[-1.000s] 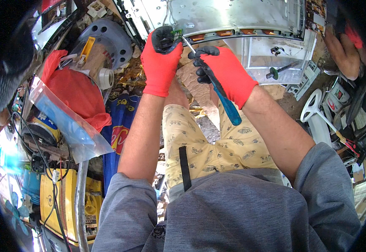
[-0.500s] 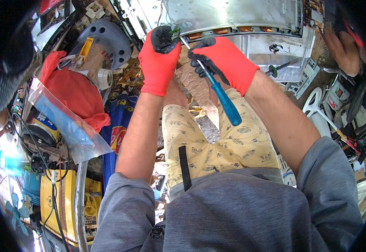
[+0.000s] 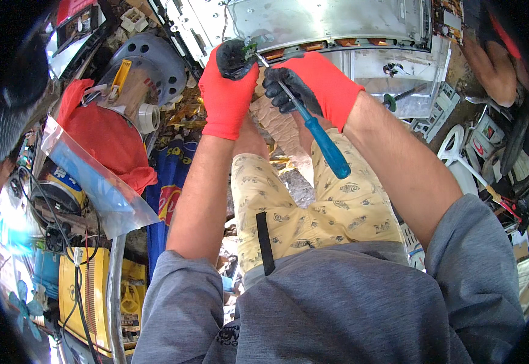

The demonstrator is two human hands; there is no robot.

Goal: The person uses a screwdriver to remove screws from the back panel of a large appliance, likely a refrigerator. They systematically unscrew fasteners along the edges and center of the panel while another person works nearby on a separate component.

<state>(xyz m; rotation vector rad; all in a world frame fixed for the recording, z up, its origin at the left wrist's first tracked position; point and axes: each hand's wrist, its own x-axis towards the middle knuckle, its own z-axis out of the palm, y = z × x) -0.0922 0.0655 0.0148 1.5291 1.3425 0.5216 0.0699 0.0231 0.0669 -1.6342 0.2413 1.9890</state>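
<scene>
Both hands wear red gloves with black palms and fingers. My left hand (image 3: 228,85) is closed round a small green circuit board (image 3: 250,50), most of which the fingers hide. A screwdriver (image 3: 327,145) with a teal handle and a long metal shaft is gripped by its shaft in my right hand (image 3: 313,85). Its tip reaches up to the green piece, and its handle hangs toward my lap. Just beyond the hands lies a large silver metal panel (image 3: 313,19) with a dark frame, perhaps from a flat screen.
To the left are a red cloth (image 3: 103,139), a clear plastic bag (image 3: 97,182) and a yellow machine casing (image 3: 88,285) with cables. A white panel (image 3: 392,79) lies right of my hands. Another person's arm (image 3: 489,73) shows at the far right, near a white plastic part (image 3: 454,145).
My right hand has shifted slightly left, and the screwdriver has tilted a little, its handle swinging up and right. The left hand keeps its hold on the circuit board.
</scene>
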